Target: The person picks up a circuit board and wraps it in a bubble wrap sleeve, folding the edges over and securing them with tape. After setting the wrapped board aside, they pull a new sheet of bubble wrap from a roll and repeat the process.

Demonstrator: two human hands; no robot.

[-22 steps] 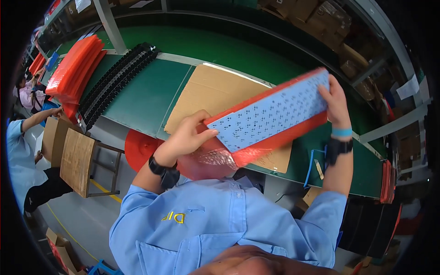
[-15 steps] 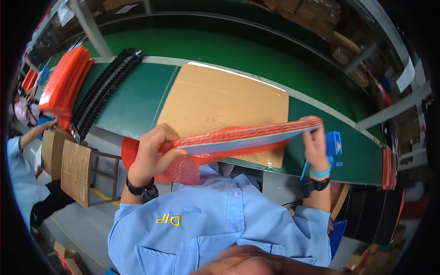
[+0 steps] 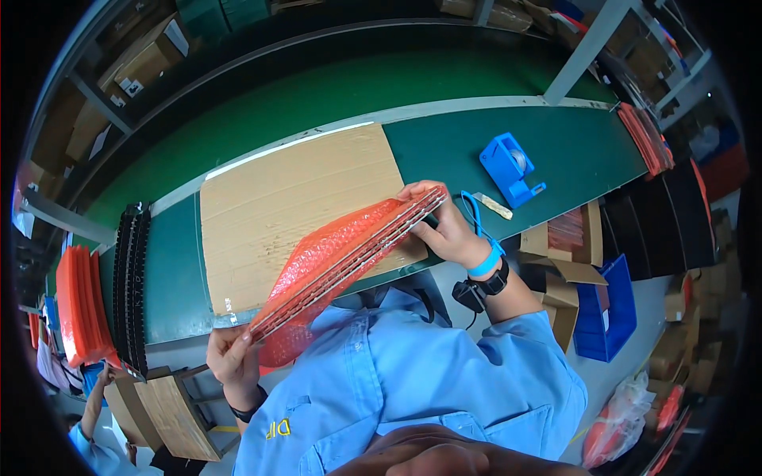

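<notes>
Both my left hand [image 3: 232,355] and right hand [image 3: 444,226] gripped the flat board [image 3: 349,258], already mostly inside its red bubble bag [image 3: 321,262], mouth unsealed

A cardboard sheet [image 3: 294,206] lies on the table [image 3: 556,151], with a tape dispenser [image 3: 508,168] well to its right. Left of the sheet stands a row of trays [image 3: 131,285], then a stack of bags [image 3: 79,305]. A bagged board [image 3: 341,262] slants above the sheet's near edge, left hand [image 3: 230,357] at its near end, right hand [image 3: 444,226] at its far end.
</notes>
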